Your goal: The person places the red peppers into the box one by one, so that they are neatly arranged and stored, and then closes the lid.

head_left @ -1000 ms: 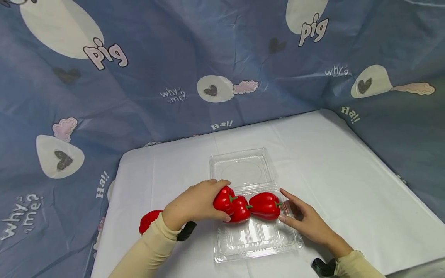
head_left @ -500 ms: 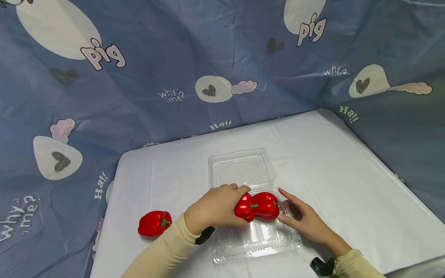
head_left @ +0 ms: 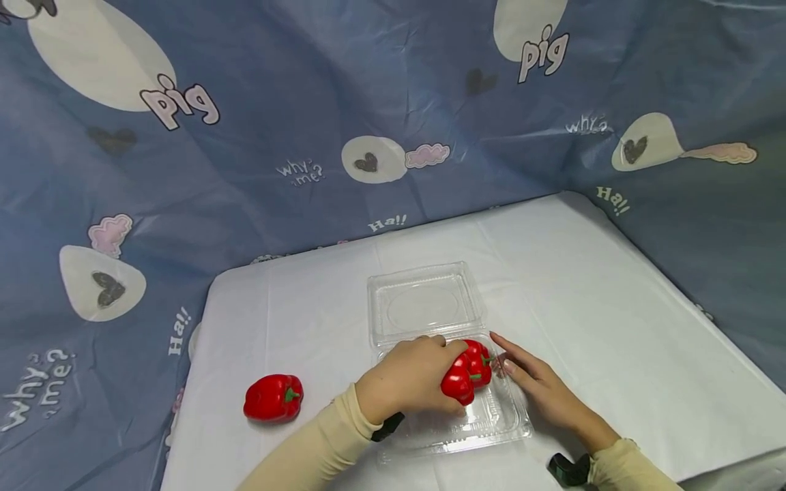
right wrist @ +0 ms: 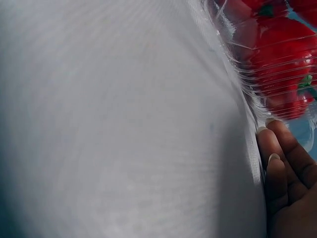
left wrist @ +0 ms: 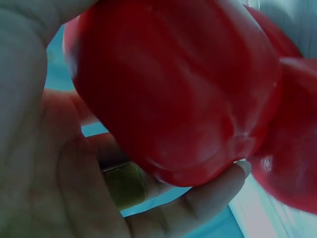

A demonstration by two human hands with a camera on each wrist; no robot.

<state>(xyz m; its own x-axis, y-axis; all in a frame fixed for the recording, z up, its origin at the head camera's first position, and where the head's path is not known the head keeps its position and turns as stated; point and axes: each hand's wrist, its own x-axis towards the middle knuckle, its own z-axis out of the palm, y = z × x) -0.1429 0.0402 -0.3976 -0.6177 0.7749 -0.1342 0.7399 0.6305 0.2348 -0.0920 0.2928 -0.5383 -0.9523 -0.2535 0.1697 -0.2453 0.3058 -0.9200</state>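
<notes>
The left hand (head_left: 410, 376) curls round a smooth, glossy red pepper (head_left: 457, 384), holding it over the ribbed base of a clear plastic box (head_left: 491, 426), beside another pepper (head_left: 480, 356). The right hand (head_left: 548, 394) lies at the box's side, fingers extended. A lobed, green-stemmed pepper (head_left: 271, 398) rests well apart on white cloth (head_left: 319, 307).

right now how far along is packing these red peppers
Done: at least one glossy red bell pepper looks inside the clear plastic container. In hand: the left hand holds another red pepper over it. Remaining: a lone red pepper on the white cloth, and probably closing the open clear lid.
</notes>
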